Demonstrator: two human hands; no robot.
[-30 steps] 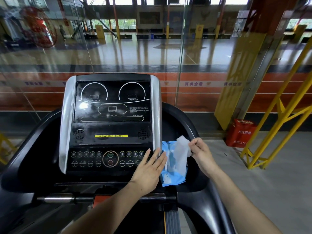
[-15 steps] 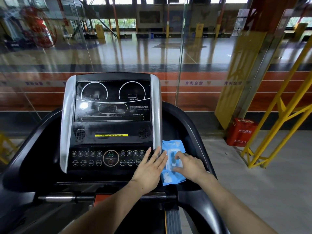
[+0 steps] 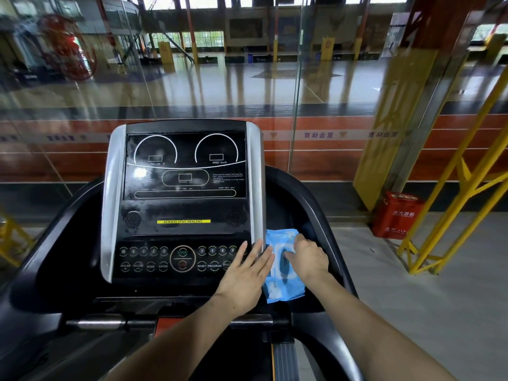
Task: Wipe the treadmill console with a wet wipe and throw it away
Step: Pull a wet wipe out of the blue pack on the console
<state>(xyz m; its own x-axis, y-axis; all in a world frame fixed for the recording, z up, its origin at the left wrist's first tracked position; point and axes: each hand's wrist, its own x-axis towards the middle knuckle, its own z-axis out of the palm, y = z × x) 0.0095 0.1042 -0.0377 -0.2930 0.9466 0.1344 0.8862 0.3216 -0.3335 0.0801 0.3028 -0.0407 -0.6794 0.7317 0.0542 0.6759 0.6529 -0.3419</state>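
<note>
The treadmill console is black with silver side rails, a dark display above and a row of buttons below. A blue wet wipe pack lies in the black tray to the console's right. My left hand rests flat, fingers straight, across the console's lower right corner and the pack's left edge. My right hand lies on top of the pack, its fingertips pressing on the white lid label. No loose wipe shows; the palm hides whatever is under it.
A glass wall stands just behind the treadmill. The black handrail curves round the tray on the right. A red box sits on the floor by a yellow pillar, with a yellow metal frame further right.
My right hand, which held a white sheet or flap up above the pack, came down onto the pack and stays pressed there. My left hand has stayed in place.
</note>
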